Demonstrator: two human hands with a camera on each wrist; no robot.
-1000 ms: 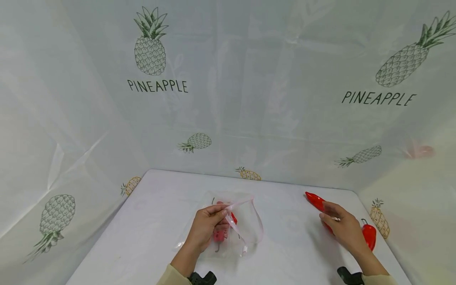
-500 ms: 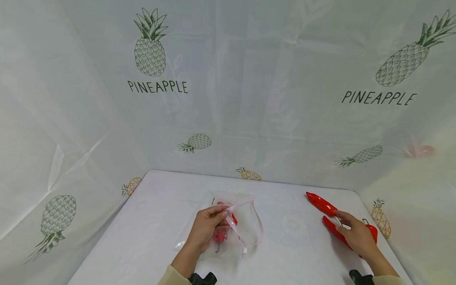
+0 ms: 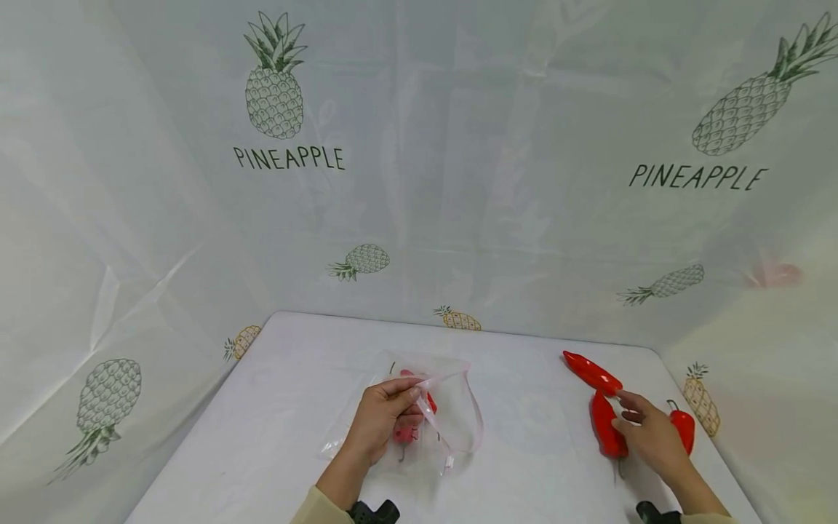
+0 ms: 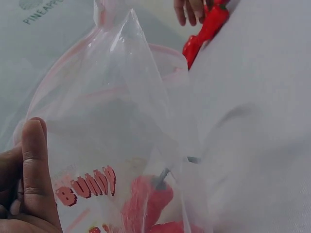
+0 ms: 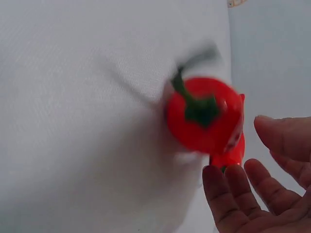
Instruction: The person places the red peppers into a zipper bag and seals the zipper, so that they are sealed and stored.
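Head view: left hand [image 3: 382, 415] pinches bag [image 3: 452, 404], right hand [image 3: 651, 433] beside pepper [image 3: 606, 428], contact unclear.

I'm at a white worktop [image 3: 511, 437] in what looks like a small curtained-off spot: pale, translucent sheeting [image 3: 458, 182] hangs behind it and at both sides, creased and printed with pineapples [image 3: 275, 102] and the word PINEAPPLE [image 3: 288, 158]. Whether a home or a workplace lies around me, I can't tell.
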